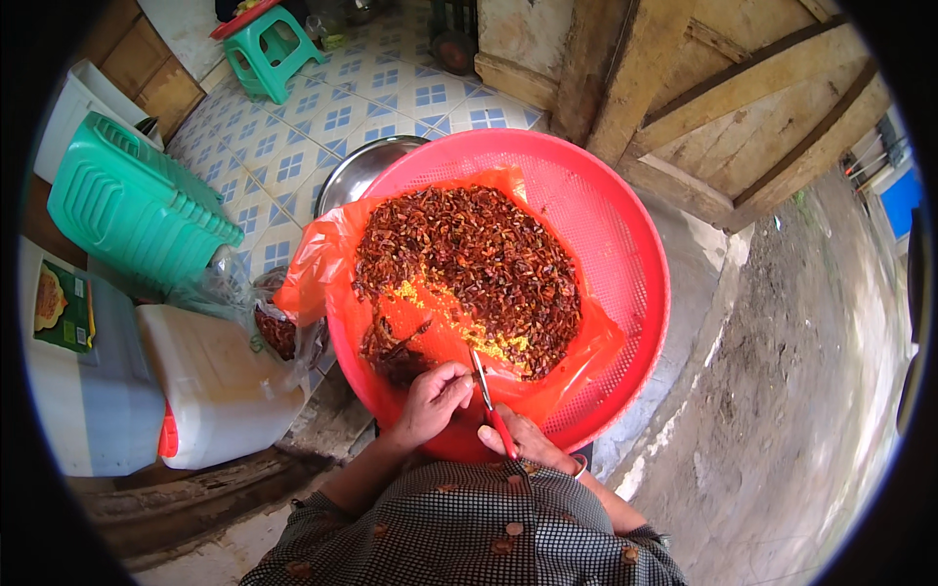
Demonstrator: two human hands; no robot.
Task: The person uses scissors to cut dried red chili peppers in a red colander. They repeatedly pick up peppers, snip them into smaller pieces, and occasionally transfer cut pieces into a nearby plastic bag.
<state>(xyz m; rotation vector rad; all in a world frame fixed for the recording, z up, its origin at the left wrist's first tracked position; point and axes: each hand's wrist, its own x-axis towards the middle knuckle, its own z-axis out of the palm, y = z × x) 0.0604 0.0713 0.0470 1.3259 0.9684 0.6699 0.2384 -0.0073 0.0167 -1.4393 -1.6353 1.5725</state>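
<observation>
My right hand [524, 438] is closed on the red handles of a pair of scissors [484, 388], whose metal blades point up and away over the plastic bag. Close to the blades on the left, my left hand [434, 401] has thumb and fingertips together; a small dark piece of chilli seems to be between them, though it is hard to make out. Cut dried red chillies [476, 264] with yellow seeds [506, 348] lie heaped on a red plastic bag [315, 253]. The bag lies in a round pink perforated basket [630, 242]. Whole dried chillies [388, 348] lie just beyond my left hand.
A metal basin [366, 168] stands partly behind the basket. On the left are stacked green stools [132, 198], a plastic jerrycan [212, 388] and a clear bag of dried chillies [278, 329]. Another green stool [271, 55] stands farther back; a wooden door [733, 110] is at the right.
</observation>
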